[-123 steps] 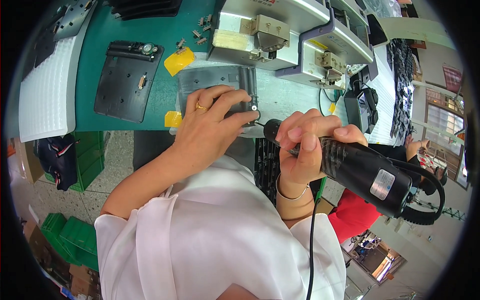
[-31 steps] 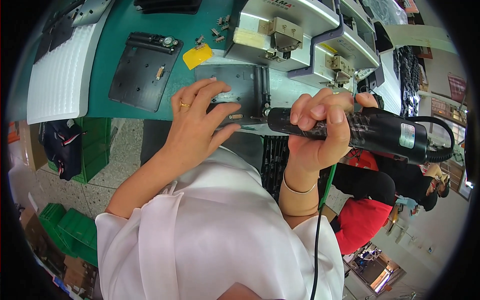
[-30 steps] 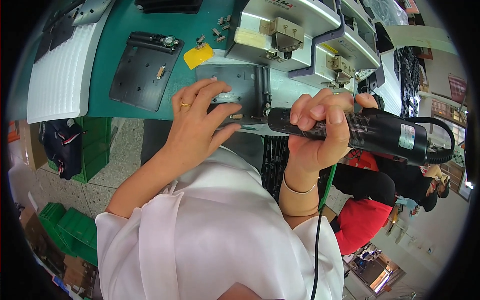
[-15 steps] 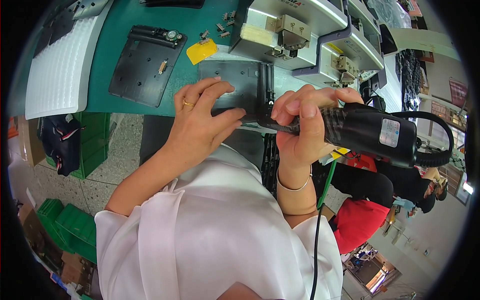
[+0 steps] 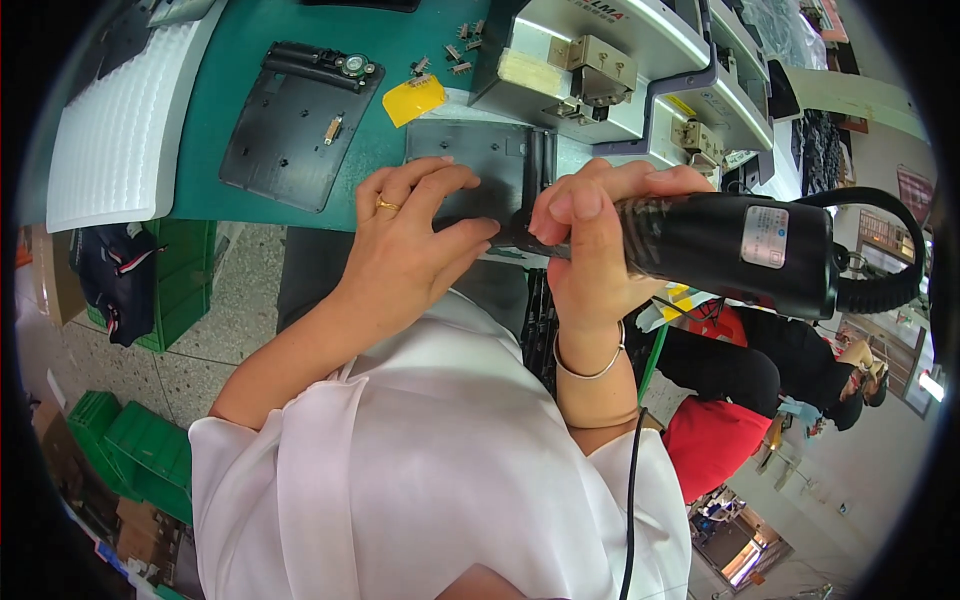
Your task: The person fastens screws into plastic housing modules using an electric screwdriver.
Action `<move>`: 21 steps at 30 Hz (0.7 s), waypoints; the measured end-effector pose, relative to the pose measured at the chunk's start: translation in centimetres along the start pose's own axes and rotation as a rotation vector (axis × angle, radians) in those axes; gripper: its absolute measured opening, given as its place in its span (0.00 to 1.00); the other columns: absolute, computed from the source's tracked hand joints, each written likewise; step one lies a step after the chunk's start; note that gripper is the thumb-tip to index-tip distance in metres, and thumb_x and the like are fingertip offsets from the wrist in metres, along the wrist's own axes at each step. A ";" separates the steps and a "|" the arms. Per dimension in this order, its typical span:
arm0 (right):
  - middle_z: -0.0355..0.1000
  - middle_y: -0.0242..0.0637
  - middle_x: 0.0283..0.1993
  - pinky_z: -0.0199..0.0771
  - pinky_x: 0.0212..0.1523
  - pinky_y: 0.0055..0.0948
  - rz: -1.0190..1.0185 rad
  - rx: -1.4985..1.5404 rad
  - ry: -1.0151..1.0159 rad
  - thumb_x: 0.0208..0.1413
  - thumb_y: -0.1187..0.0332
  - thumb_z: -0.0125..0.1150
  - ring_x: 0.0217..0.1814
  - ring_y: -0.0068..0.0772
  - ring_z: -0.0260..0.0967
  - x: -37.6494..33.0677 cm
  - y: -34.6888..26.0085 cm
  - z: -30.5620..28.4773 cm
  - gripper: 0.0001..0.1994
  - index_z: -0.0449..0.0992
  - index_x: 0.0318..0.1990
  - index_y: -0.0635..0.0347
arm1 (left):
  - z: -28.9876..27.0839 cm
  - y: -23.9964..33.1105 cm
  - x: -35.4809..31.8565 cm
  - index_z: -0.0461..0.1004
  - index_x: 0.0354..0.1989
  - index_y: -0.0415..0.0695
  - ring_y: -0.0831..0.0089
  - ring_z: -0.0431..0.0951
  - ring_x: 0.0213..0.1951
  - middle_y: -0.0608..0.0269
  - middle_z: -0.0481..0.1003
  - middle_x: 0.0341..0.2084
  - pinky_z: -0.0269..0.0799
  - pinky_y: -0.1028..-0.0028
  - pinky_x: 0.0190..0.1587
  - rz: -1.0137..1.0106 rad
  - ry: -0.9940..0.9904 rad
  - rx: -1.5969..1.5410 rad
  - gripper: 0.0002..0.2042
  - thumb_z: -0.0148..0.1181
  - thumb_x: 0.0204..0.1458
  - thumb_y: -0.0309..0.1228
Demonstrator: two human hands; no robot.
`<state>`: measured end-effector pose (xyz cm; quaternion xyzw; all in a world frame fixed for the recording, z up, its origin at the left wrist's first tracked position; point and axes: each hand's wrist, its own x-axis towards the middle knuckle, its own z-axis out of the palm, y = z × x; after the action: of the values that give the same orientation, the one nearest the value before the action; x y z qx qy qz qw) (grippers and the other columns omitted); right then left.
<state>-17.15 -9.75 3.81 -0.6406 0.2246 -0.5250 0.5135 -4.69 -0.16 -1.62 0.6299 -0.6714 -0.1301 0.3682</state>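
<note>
My right hand [image 5: 600, 235] is closed around a black electric screwdriver [image 5: 720, 240], which lies almost level. Its tip end points left to the near corner of a black flat panel [image 5: 465, 150] with a thick rolled edge on its right; the exact contact point is hidden by my fingers. My left hand [image 5: 405, 215] rests on that panel, fingers spread apart, thumb stretched toward the screwdriver end. A second black panel [image 5: 285, 150] lies farther left, with a round glassy piece [image 5: 354, 66] at its top corner and a small metal part [image 5: 333, 129] on its face.
Beyond the panels are a yellow tag [image 5: 413, 98] and several small metal switch-like parts [image 5: 460, 50]. Grey machines [image 5: 590, 75] stand at the right back. A white ribbed sheet [image 5: 125, 120] covers the left of the green table. Another person in red and black [image 5: 720, 430] sits at right.
The screwdriver has tilted a little closer to level, and my right hand has shifted slightly left. My left hand keeps its place on the panel. The whole view has moved slightly.
</note>
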 end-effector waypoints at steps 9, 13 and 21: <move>0.66 0.38 0.24 0.70 0.20 0.29 -0.141 -0.087 -0.088 0.51 0.84 0.57 0.19 0.30 0.64 -1.2 0.5 -0.9 0.22 0.54 0.47 0.53 | 0.0 0.4 0.5 0.76 0.34 0.51 0.64 0.64 0.56 0.66 0.69 0.47 0.51 0.59 0.55 0.004 -0.007 0.029 0.10 0.67 0.42 0.32; 0.66 0.37 0.25 0.69 0.19 0.29 -0.173 0.027 0.015 0.52 0.81 0.59 0.18 0.28 0.62 -1.8 0.3 -1.6 0.22 0.55 0.48 0.52 | 0.0 0.6 0.3 0.76 0.34 0.51 0.64 0.64 0.57 0.66 0.69 0.47 0.50 0.59 0.56 -0.012 -0.025 0.065 0.12 0.69 0.40 0.34; 0.64 0.36 0.24 0.71 0.18 0.29 -0.486 0.029 0.526 0.54 0.77 0.53 0.17 0.26 0.61 3.4 -4.3 -9.4 0.19 0.56 0.52 0.58 | 0.1 0.9 0.7 0.77 0.34 0.50 0.64 0.66 0.56 0.70 0.72 0.45 0.50 0.60 0.56 0.003 -0.039 0.038 0.12 0.70 0.39 0.34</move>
<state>-25.55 -14.92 8.44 -0.5111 0.1828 -0.7816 0.3073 -5.37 -0.72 -0.85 0.6331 -0.6817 -0.1291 0.3432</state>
